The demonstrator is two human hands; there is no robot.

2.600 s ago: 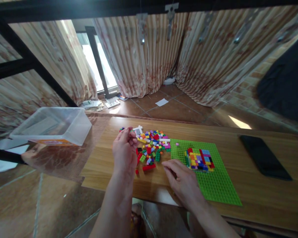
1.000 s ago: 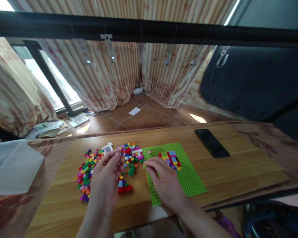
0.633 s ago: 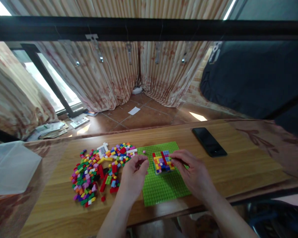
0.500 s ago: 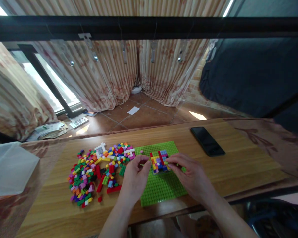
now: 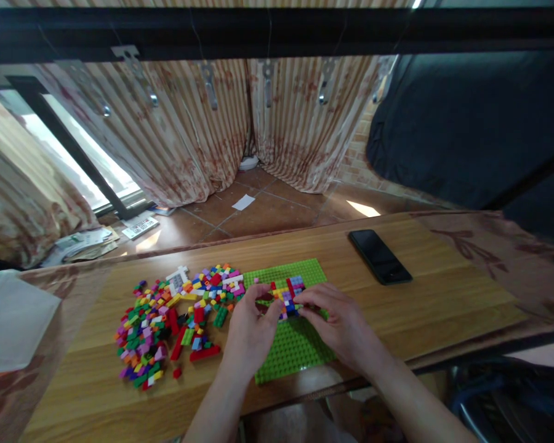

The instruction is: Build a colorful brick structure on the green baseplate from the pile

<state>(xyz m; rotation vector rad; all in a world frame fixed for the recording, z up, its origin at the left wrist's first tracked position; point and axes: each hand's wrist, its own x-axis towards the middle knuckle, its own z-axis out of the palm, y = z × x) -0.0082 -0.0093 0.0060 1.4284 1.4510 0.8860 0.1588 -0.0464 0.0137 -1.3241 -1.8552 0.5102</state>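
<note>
A small block of multicoloured toy bricks (image 5: 287, 295), with red, yellow, purple and blue pieces, sits over the upper half of a green studded baseplate (image 5: 290, 354). At its left edge my left hand (image 5: 250, 329) is closed, thumb and fingers pinching its side. From the right, my right hand (image 5: 335, 323) holds the block's other side between thumb and fingertips. My fingers partly cover both edges. Whether the block is fixed to the plate or held just above it, I cannot tell.
Loose bricks (image 5: 141, 326) lie heaped left of the baseplate on the wooden table (image 5: 92, 381). A dark phone (image 5: 380, 256) rests at the right. A whitish translucent container (image 5: 16, 320) stands at the far left. Curtains (image 5: 295, 129) hang behind the table.
The camera view has shifted slightly, so the table's things appear a little further left. Both hands stay at the brick block, and the right fingers have moved slightly over its right edge.
</note>
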